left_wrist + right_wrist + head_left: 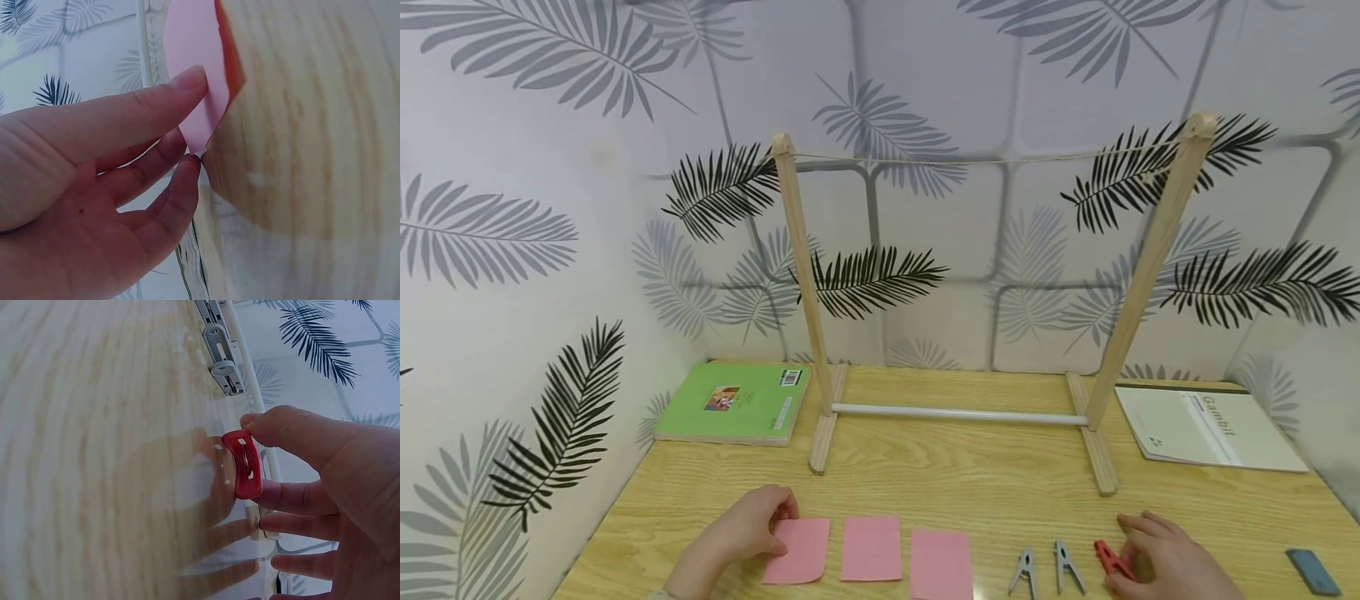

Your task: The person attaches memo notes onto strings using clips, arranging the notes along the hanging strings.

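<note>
My left hand (pixel 741 527) pinches the left side of a pink paper square (pixel 803 552). In the left wrist view the thumb lies on top of the pink paper square (pixel 197 44), with fingertips at its edge and the near part lifted off the table. Two more pink squares, a middle one (pixel 871 548) and a right one (pixel 942 565), lie beside it in a row. At the right, my right hand (pixel 1176 562) holds a red clothespin (pixel 245 465) by its two ends between thumb and index finger. The other fingers are spread. Two grey clothespins (pixel 1066 567) lie just left of it.
Behind the row stands a wooden frame (pixel 1138 283) with a string (pixel 970 161) across its top and a white rod (pixel 958 412) low down. A green book (pixel 737 404) lies back left, a pale notebook (pixel 1213 427) back right. A blue-grey block (pixel 1312 572) sits far right.
</note>
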A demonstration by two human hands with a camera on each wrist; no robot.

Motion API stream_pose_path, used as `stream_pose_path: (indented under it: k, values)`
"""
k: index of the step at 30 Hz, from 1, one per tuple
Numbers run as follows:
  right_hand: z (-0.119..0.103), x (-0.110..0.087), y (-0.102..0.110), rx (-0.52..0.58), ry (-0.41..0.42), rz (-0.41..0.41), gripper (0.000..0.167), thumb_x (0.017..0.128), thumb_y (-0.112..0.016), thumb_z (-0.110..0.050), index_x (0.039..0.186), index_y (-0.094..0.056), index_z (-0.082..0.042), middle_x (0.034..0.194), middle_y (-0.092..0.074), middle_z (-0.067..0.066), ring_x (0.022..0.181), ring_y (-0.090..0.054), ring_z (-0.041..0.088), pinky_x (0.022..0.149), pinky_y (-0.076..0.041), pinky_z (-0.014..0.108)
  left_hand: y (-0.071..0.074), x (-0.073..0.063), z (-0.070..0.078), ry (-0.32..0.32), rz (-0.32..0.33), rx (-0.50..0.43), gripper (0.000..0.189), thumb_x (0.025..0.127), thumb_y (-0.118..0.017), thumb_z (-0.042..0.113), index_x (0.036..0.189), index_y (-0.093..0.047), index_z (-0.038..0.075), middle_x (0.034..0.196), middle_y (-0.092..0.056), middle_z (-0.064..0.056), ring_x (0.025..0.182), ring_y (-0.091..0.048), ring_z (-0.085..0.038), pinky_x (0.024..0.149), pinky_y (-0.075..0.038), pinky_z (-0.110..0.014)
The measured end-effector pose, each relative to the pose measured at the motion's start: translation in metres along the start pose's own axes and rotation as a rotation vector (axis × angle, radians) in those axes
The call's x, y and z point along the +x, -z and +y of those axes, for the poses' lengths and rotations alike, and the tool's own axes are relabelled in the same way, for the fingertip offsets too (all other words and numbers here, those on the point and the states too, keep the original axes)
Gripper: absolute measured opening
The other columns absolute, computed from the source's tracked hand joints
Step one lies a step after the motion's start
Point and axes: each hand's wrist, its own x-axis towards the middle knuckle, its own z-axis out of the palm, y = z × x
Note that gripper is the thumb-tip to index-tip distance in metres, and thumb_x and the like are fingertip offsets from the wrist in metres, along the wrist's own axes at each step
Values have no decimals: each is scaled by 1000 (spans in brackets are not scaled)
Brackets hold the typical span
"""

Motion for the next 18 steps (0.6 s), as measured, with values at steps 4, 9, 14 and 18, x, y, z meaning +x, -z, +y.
stream_pose_path:
  k: [4,9,14,18]
  values:
    - [2,0,0,6,6,8,33,77,-79,-52,75,-61,-25,128,-62,23,124,-47,56,96,-42,65,0,1,0,0,-4,-7,34,67,-82,-4,90,-60,8,84,-54,-2,77,-46,-15,66,-40,-26]
    - [1,-1,3,-11,2,14,31,77,-80,-49,75,-60,-25,127,-63,22,123,-49,55,96,-42,65,-1,0,-2,-1,6,-16,31,69,-81,-4,88,-60,8,82,-55,-1,76,-47,-13,66,-40,-25]
    - [1,-1,4,-31,-5,8,30,77,-80,-49,77,-61,-25,126,-63,22,122,-50,55,96,-42,66,-2,-2,-4,-10,36,-15,26,72,-78,-4,85,-60,9,80,-55,1,74,-47,-8,65,-40,-23]
    - [3,-2,5,-34,14,29,27,77,-81,-45,77,-62,-25,126,-63,22,121,-51,54,95,-43,65,-1,-1,-5,-4,41,-7,23,76,-78,-2,84,-60,9,78,-56,2,73,-47,-7,65,-41,-23]
